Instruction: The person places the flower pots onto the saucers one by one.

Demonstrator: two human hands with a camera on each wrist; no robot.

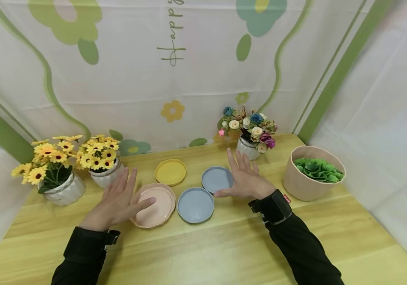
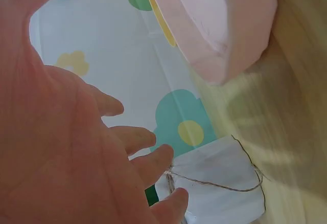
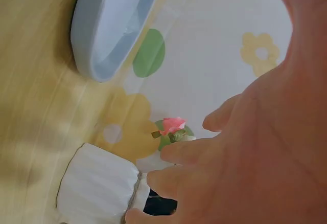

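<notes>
From the head view, the left hand [image 1: 117, 202] hovers flat with fingers spread, its thumb over the rim of the pink dish [image 1: 154, 206], which lies on the surface [image 1: 224, 245] left of centre. The right hand [image 1: 243, 178] is likewise spread and holds nothing, its thumb beside the far blue dish [image 1: 216, 179]; a near blue dish [image 1: 195, 204] and a yellow dish [image 1: 170, 171] lie between and behind. Both hands sit close to flower pots: the sunflower pot [image 1: 107, 174] by the left, the rose pot [image 1: 247, 148] by the right, toward the back edge. A careless sweep could tip either pot, I judge, since both look top-heavy.

The left wrist view shows the open palm [image 2: 61, 147] apart from the pink dish [image 2: 214, 24], nothing held.

The right wrist view shows relaxed fingers [image 3: 204, 152] above the white pot [image 3: 97, 188], the blue dish [image 3: 110, 22] apart.

The dishes are round, mouths up, with no long axis.
</notes>
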